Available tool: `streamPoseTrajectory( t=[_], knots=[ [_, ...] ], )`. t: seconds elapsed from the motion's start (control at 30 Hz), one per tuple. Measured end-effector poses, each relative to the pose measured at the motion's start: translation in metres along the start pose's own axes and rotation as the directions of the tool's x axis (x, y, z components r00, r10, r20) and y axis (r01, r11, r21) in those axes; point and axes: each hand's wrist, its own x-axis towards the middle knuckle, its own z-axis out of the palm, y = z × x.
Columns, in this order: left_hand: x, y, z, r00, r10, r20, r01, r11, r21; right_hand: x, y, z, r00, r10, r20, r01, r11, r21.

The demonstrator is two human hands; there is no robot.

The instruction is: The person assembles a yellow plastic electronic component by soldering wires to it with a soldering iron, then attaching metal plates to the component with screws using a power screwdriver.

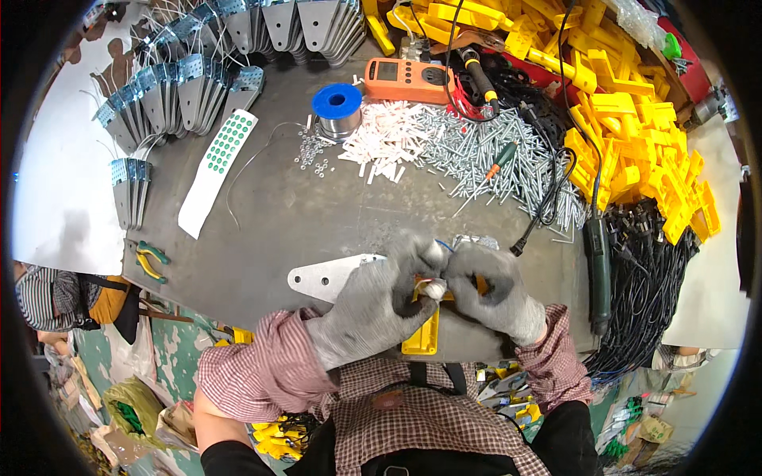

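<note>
My left hand [381, 293] and my right hand [492, 289], both in grey knit gloves, meet above the near part of the grey work table. Their fingers are bent in and pinched close together. A short, thin blue wire [446, 247] shows between the fingertips; what else they grip is hidden. Beneath the hands lies a yellow plastic handle part [421, 337], largely covered by the gloves. A tapered silver metal plate [325, 278] with holes runs under my left hand. Behind my right hand is a small silvery piece [475, 240], partly covered.
Beyond the hands are a solder spool [339, 111], white sleeves [385, 135], screws [484, 159], an orange meter [407, 80] and a soldering iron [479, 77]. Metal plates [163, 95] and pliers [151, 260] lie left. Yellow parts [635, 151] and black cables [643, 278] crowd the right.
</note>
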Motion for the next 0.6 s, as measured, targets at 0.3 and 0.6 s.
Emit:
streamPoseTrajectory(
  t=[0.3,0.6],
  knots=[
    [-0.001,0.010,-0.004,0.891,0.341,0.300,-0.435,0.449,0.780,0.001,-0.020,0.007,0.995,0.065,-0.076,-0.078,0.981,-0.176],
    [0.004,0.016,-0.003,0.854,0.371,0.365,-0.495,0.363,0.789,-0.002,-0.013,-0.003,0.997,0.073,0.000,-0.072,0.987,-0.142]
  ],
)
